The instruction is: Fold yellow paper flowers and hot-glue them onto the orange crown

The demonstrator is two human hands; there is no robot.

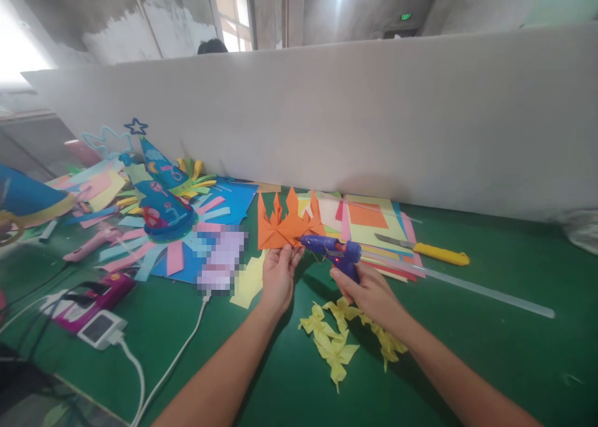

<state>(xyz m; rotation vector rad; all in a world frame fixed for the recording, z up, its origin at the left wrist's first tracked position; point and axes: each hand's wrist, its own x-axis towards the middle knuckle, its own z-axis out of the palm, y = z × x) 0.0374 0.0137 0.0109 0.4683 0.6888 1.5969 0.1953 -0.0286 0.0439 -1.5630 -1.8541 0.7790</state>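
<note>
- Tabletop [490, 352] is strewn with yellow paper bows [334, 346].
- Orange paper crown [284, 224] is pinched at its lower edge by the left hand [279, 277].
- Blue glue gun [334, 250] is gripped by the right hand [369, 293], nozzle beside the crown.

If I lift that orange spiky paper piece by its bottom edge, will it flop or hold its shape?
Probably holds its shape: the orange paper piece shows fold lines and its points look straight with the left hand gripping only the bottom edge. It looks thin, so likely light and easily pushed across the table. The points could crease easily.
</note>
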